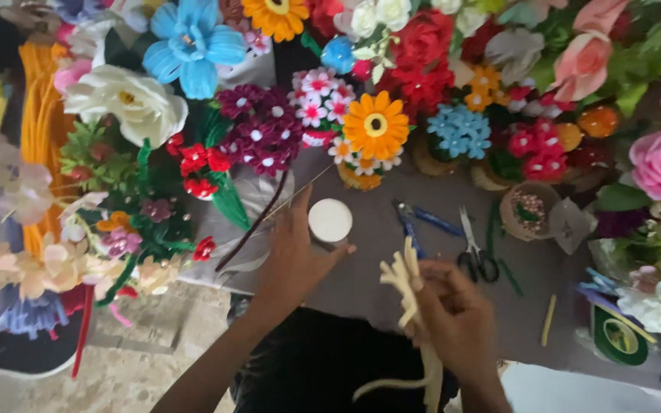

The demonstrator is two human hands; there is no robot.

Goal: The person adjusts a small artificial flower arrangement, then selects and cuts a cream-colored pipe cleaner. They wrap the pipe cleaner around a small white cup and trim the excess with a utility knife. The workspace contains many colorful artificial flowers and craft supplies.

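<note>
My left hand (294,256) reaches forward over the grey table (361,275) and grips a small white round-topped container (330,221) with thumb and fingers around it. My right hand (453,313) is closed on a cream-coloured pipe-cleaner flower (403,279), holding it upright by its stem, which trails down toward my lap. The looped petals stick up above my fingers.
Many handmade flowers in red, blue, orange, white and pink crowd the far and left sides. Blue-handled pliers (415,222) and black-handled scissors (474,252) lie beyond my right hand. A yellow stick (548,320) and a small basket (528,210) are at right. Orange pipe cleaners (40,115) hang left.
</note>
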